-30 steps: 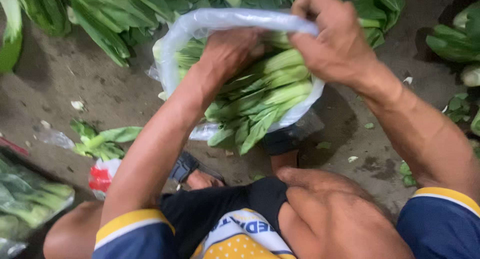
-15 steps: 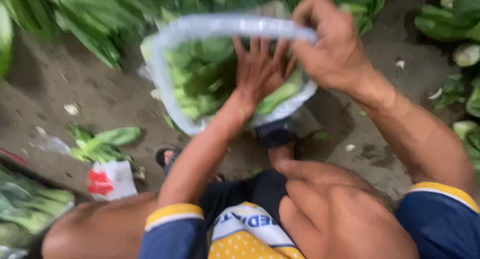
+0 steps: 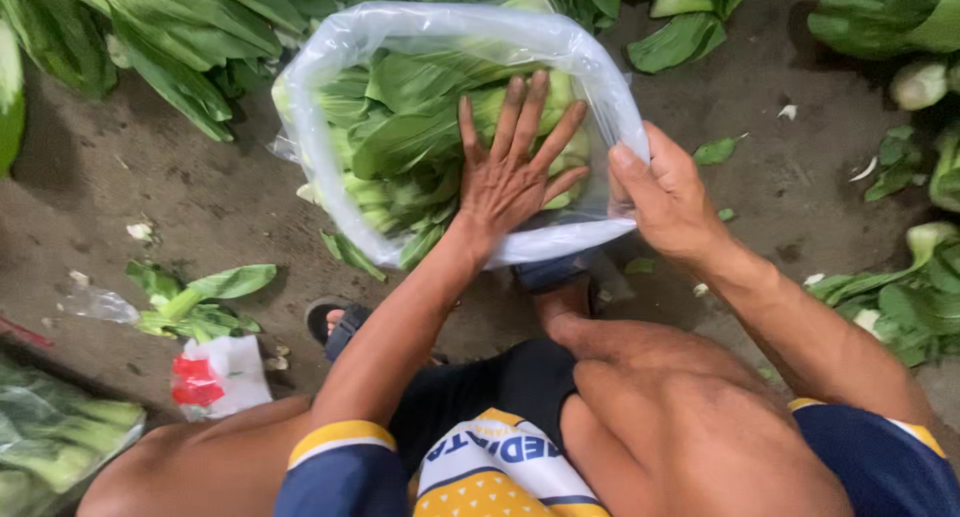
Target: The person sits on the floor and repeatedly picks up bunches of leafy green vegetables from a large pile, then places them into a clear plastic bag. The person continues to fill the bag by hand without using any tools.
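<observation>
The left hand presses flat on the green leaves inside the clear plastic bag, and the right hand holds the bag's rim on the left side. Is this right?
Not quite. In the head view the right hand holds the clear plastic bag at its right rim, not the left side. The left hand does press flat, fingers spread, on the green leaves inside.

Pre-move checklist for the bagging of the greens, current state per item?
1. Clear plastic bag mouth open: ok, rim spread wide.
2. Right hand gripping the bag rim: ok, fingers pinch the near right edge.
3. Left hand on the leafy greens: ok, palm flat, fingers spread on top of them.
4. Greens inside the bag: ok for most, though a few leaf tips show by the near left rim; in or out cannot tell.
5. Bag intact: cannot tell, underside hidden.
6. Dirt ground around the bag: not ok, loose leaves and scraps lie beside it.
</observation>
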